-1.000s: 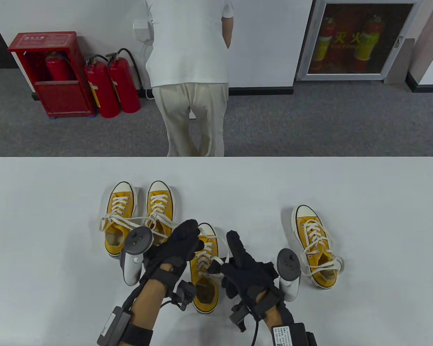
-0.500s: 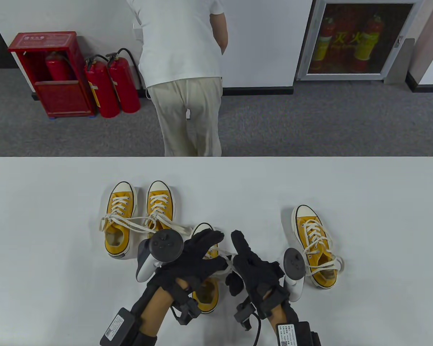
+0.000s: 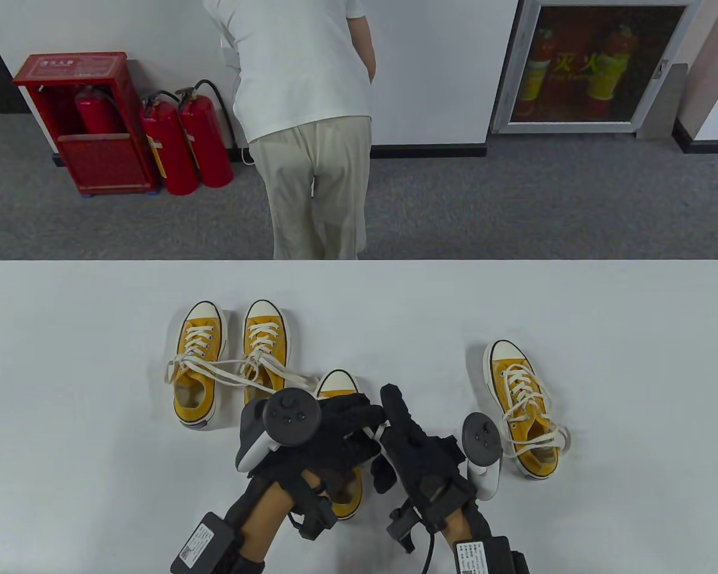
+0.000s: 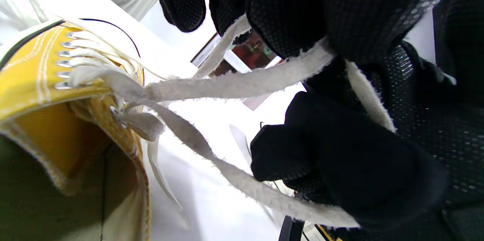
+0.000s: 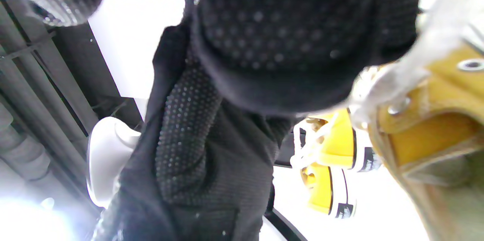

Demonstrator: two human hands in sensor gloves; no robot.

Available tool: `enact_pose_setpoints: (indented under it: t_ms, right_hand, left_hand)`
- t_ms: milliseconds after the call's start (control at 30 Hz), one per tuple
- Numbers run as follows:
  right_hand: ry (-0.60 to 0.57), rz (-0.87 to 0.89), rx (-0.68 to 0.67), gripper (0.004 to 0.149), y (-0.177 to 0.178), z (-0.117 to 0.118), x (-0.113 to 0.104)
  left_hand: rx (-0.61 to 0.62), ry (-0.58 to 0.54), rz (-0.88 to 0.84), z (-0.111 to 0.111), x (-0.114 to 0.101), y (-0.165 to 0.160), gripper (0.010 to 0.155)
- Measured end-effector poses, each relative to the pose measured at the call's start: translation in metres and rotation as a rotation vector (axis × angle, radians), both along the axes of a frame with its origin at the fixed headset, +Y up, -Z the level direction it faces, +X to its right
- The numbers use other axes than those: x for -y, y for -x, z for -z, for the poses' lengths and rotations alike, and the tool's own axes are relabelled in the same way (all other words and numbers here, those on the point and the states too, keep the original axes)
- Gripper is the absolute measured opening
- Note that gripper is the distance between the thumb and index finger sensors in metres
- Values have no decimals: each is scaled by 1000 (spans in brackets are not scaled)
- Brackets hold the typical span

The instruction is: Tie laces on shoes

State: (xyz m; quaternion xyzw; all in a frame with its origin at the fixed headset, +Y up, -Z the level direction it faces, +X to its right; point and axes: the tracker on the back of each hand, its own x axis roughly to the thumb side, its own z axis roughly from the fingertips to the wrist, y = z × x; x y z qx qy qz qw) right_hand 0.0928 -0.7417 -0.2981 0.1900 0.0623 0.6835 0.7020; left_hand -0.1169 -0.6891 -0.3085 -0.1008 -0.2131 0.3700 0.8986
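Laces of the nearest yellow shoe stretched taut toward both gloved hands over its opening, near table edge. Left hand fingers curled, pinching one lace strand; right hand index finger straight, other fingers curled round the second strand per left wrist view. Trackers on the back of each hand. Just beyond on the left, a pair of yellow shoes side by side, laces loose and crossing. Right, well apart, a single yellow shoe, laces in loose loops. Past table, a person stands facing wall; red extinguishers on floor left
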Motion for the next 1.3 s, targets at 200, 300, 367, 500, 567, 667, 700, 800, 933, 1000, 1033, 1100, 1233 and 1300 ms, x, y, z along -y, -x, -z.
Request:
enact_pose_setpoints:
  t_ms: [200, 300, 367, 500, 567, 667, 700, 800, 933, 1000, 1033, 1100, 1233, 1300]
  right_hand:
    - [-2, -24, -7, 91, 2, 0, 0]
    - [3, -30, -14, 92, 2, -1, 0]
    - [5, -35, -15, 93, 2, -1, 0]
    - [17, -39, -26, 94, 4, -2, 1]
    - [18, -43, -27, 94, 4, -2, 1]
    - [21, -58, -7, 92, 2, -2, 1]
    - [22, -62, 1, 92, 2, -2, 1]
    - [31, -55, 27, 89, -2, -1, 1]
    - [34, -25, 49, 85, -9, 0, 0]
    - [23, -28, 65, 82, -11, 0, -1]
    - [15, -32, 61, 79, -11, 0, -2]
    - [0, -40, 58, 74, -11, -1, -3]
    - [-48, -74, 67, 61, -11, -3, -8]
    - [-66, -99, 81, 54, -10, -3, -10]
  left_hand:
    - [-58, -59, -23, 0, -1, 2, 50]
    - [-77, -73, -26, 0, -2, 3, 46]
    - [-102, -93, -40, 0, -1, 3, 43]
    - [-133, -141, -47, -1, -3, 5, 38]
    - [-137, -133, -62, -1, -3, 6, 38]
    - [-162, -127, -89, 0, -3, 9, 37]
    - [-173, -124, -100, 0, -3, 11, 38]
    - [-210, -116, -122, 2, -2, 16, 38]
    - [-241, -97, -130, 5, 1, 23, 39]
    - [-240, -86, -125, 6, 2, 24, 39]
    - [-240, -82, -124, 6, 3, 24, 39]
    - [-248, -81, -120, 6, 4, 24, 40]
    - [-253, -73, -105, 7, 4, 25, 41]
    - [-252, -65, -105, 7, 4, 25, 41]
